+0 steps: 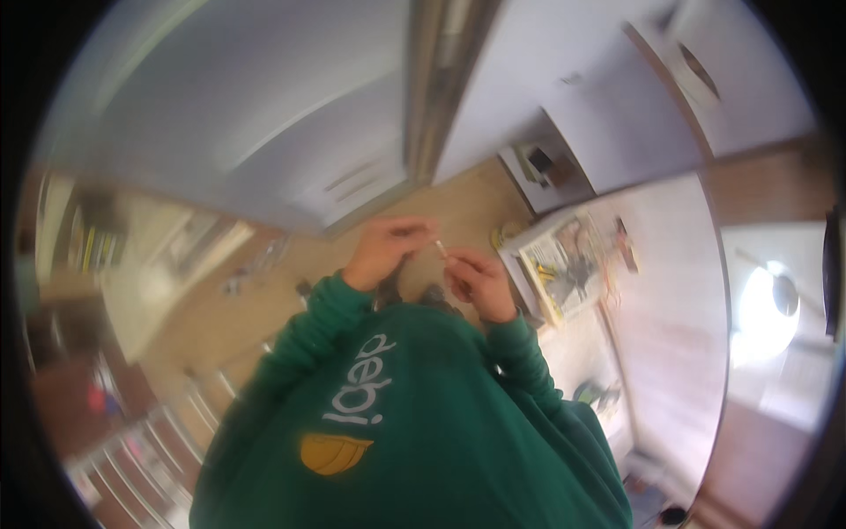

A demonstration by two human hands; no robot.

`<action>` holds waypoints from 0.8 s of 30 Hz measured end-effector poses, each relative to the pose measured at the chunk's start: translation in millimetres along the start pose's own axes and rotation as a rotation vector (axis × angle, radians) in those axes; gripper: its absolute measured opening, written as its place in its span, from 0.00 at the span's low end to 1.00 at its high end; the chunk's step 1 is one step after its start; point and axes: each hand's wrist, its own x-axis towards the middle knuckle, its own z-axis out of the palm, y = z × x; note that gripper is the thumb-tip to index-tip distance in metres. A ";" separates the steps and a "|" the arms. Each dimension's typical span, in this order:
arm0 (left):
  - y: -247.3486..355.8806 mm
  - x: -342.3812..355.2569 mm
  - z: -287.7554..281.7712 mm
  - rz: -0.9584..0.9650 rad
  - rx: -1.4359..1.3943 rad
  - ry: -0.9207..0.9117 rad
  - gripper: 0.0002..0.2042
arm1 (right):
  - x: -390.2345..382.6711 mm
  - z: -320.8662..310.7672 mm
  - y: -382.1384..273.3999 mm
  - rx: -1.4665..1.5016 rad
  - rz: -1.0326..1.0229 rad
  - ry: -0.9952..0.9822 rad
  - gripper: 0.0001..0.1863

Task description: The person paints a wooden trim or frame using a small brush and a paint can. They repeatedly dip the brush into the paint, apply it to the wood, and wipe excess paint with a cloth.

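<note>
A small, slim, pale piece (441,249), too blurred to identify, sits between the 2 hands. The right hand (478,279) pinches its lower end; the left hand (384,250) is at its upper end, whether gripping cannot be told. Green sleeves (328,310) cover both arms. Rightward stands a pale-rimmed tray (537,290) of mixed items.

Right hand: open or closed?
Closed: the right hand is pinched on a small pale piece between the two hands. Blur hides what it is.
</note>
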 end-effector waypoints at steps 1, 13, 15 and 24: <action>-0.8 8.6 7.1 -0.038 -0.011 -0.058 0.11 | -14.7 5.5 -7.5 -0.033 0.002 0.084 0.15; 7.4 110.1 36.6 -0.292 0.311 -0.535 0.07 | -19.4 10.2 16.0 -0.162 -0.175 0.686 0.15; 8.4 122.6 49.5 -0.273 0.348 -0.579 0.07 | -30.6 2.7 17.8 -0.105 -0.162 0.754 0.15; 6.1 149.0 157.4 0.013 0.390 -0.783 0.05 | -42.4 -83.1 -1.9 -0.043 -0.191 0.768 0.14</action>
